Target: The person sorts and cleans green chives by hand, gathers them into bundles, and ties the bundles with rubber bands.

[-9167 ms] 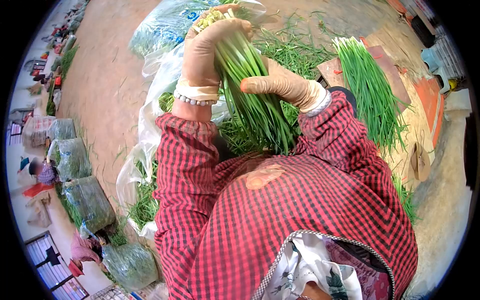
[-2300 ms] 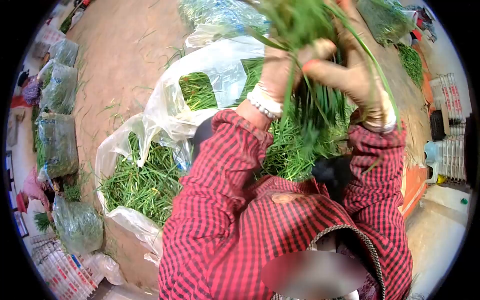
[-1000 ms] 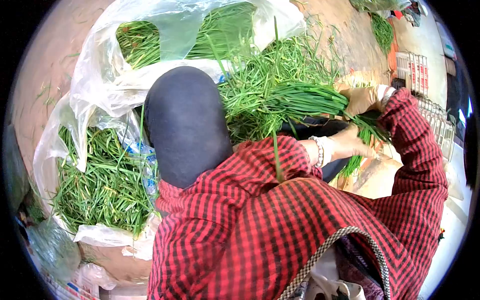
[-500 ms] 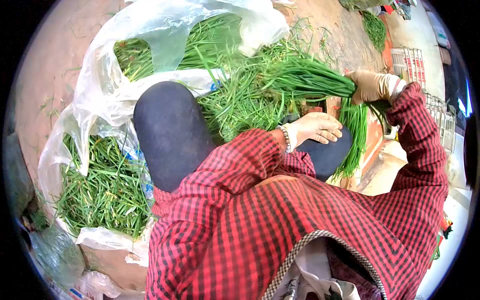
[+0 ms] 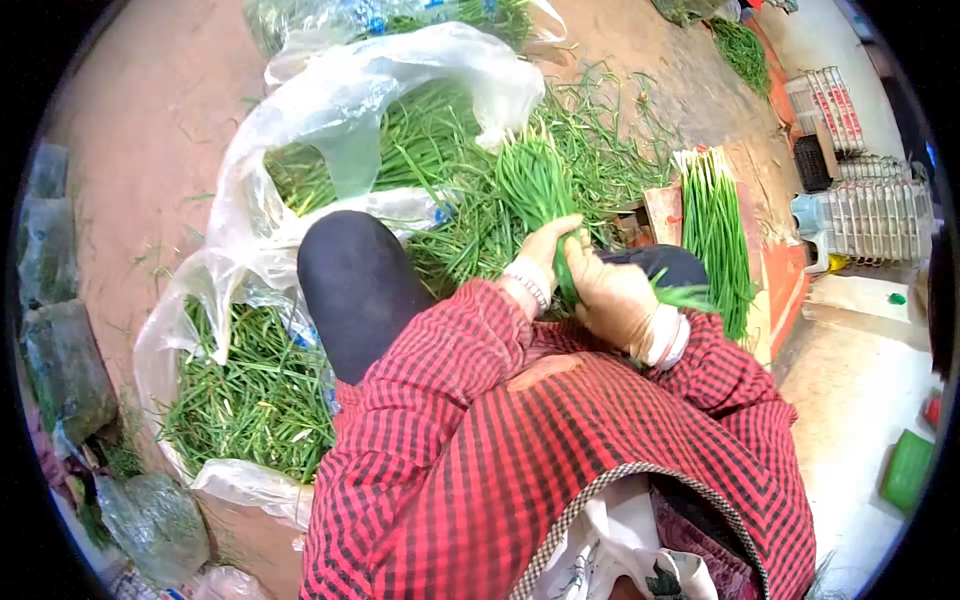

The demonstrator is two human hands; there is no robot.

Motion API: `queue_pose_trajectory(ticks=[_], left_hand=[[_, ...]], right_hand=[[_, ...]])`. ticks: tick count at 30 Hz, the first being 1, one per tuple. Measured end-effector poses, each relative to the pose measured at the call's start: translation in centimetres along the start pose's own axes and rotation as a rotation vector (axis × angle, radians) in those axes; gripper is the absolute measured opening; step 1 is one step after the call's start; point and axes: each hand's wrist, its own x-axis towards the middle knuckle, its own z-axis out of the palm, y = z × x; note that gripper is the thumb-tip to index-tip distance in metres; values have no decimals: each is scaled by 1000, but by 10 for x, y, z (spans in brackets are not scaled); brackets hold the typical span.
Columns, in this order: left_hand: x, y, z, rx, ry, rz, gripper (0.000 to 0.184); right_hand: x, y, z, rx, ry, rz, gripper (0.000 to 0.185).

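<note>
A bunch of green chives (image 5: 535, 180) stands in front of my body, its pale ends pointing up and away. My left hand (image 5: 545, 247) is closed round the middle of the bunch. Just right of it, my right hand (image 5: 615, 300) grips the lower part, and green leaf tips stick out beside its wrist. Another neat bundle of chives (image 5: 715, 240) lies to the right, beyond my right knee, with white ends at the top. A loose heap of chives (image 5: 470, 235) spreads behind my hands.
Clear plastic bags with chives stand ahead (image 5: 230, 190) and at lower left (image 5: 165, 345). Wrapped bundles (image 5: 70, 370) line the far left. White plastic crates (image 5: 875, 220) stand on the right. More chives (image 5: 740, 55) lie at the upper right.
My right hand has come in from the far right with the bunch, now upright before me. My left hand has moved from lying open to holding it. The view has shifted slightly.
</note>
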Motion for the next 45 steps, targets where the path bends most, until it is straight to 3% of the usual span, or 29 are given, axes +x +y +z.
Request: queue_pose_trajectory(ticks=[1,2,4,5,8,10,12,14,15,17,18,19,20,22,24,25,26,28,29,30,32,33,34,36,40,42,43,44,45], left_hand=[[-14,8,1,45,3,-35,18],[-28,15,1,89,11,-73,14],[-67,22,24,159,79,5,12],[-77,26,24,181,16,-8,14],[-99,22,34,256,-129,-24,17],[-117,21,42,366,-247,-33,20],[-151,22,64,697,-133,72,23],[-175,24,75,802,-184,322,29],[-187,34,76,928,-194,318,33],[-224,39,91,1067,-167,341,47],[-239,47,95,1121,-86,316,55],[-258,52,98,1140,-58,357,51],[-275,58,104,1159,-37,393,47],[-311,65,116,1166,68,367,52],[-330,73,103,1290,155,290,55],[-336,70,93,1290,166,330,54],[-341,65,84,1269,218,335,57],[-347,47,71,1133,290,299,60],[-348,36,69,1088,341,269,52],[-341,26,52,1009,283,321,49],[-328,12,20,834,193,267,46],[-320,4,6,752,167,264,48],[-316,-3,-7,658,123,235,51],[-312,-15,-24,634,40,298,53],[-321,-7,-19,495,-15,252,51],[-322,-6,-22,551,23,336,49],[-324,-2,-25,532,48,289,47],[-324,1,-25,514,70,241,45],[-319,-2,-17,479,108,315,42]], right_hand=[[-4,-8,-17,211,-50,8,81],[-12,0,-15,486,98,-83,69],[-16,15,-7,1190,-64,173,55],[-17,24,-6,1655,-51,210,47],[-13,23,5,1970,-144,339,44],[7,24,35,2211,-173,11,54],[29,23,7,2378,49,28,60],[44,18,-37,2559,267,54,65],[47,22,-53,2523,329,-153,63],[52,25,-82,2476,397,-369,62],[53,21,-98,2447,540,-273,60],[53,22,-107,2405,695,-169,58],[60,28,-105,2525,667,-190,54],[86,39,-81,2532,667,-426,48],[101,43,-63,2542,507,-311,42],[85,25,-72,2369,568,-338,34],[70,9,-84,2453,555,-156,29],[110,17,-28,2157,543,-81,29],[102,12,-19,1815,616,-84,28],[106,16,3,1701,540,53,29],[119,28,54,1661,466,1,32],[110,32,52,1422,503,116,33],[116,35,57,1470,648,245,32],[95,93,37,1466,404,581,29],[68,160,13,1763,823,648,30],[53,185,7,1293,477,579,35],[49,171,-3,1109,154,445,46],[41,153,-7,814,47,145,55],[33,130,-11,573,66,49,56]])
